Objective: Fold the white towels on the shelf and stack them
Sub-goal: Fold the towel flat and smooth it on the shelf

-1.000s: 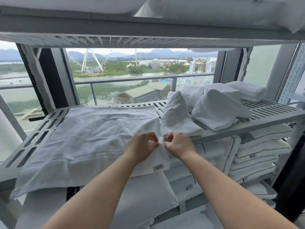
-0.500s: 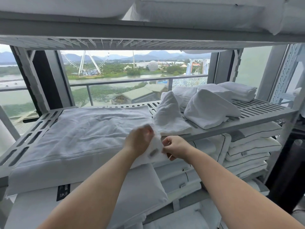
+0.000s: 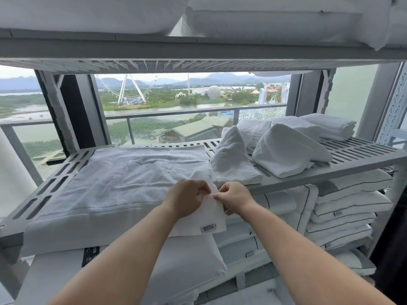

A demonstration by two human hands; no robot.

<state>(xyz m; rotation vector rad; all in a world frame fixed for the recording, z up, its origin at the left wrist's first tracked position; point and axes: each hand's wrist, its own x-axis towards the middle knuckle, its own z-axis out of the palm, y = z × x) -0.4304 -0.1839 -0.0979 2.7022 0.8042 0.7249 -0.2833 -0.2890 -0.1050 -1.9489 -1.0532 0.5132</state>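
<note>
A large white towel [image 3: 123, 183] lies spread flat on the left half of the grey slatted shelf [image 3: 356, 153], its front edge hanging over the shelf's rim. My left hand [image 3: 187, 200] and my right hand [image 3: 234, 198] meet at the towel's near right corner, each pinching its edge; the corner with a small label hangs below them. To the right lie a crumpled white towel [image 3: 233, 159], a loosely folded one [image 3: 286, 150] and more white towels [image 3: 330, 125] at the back right.
An upper shelf [image 3: 198, 51] loaded with white pillows runs close overhead. Below the working shelf are stacked pillows and folded bedding [image 3: 343, 208]. Behind the rack is a window with a balcony railing [image 3: 171, 113].
The left hand had lifted the corner up half a second ago; now the corner hangs down again with the label showing, and both hands pinch its edge close together.
</note>
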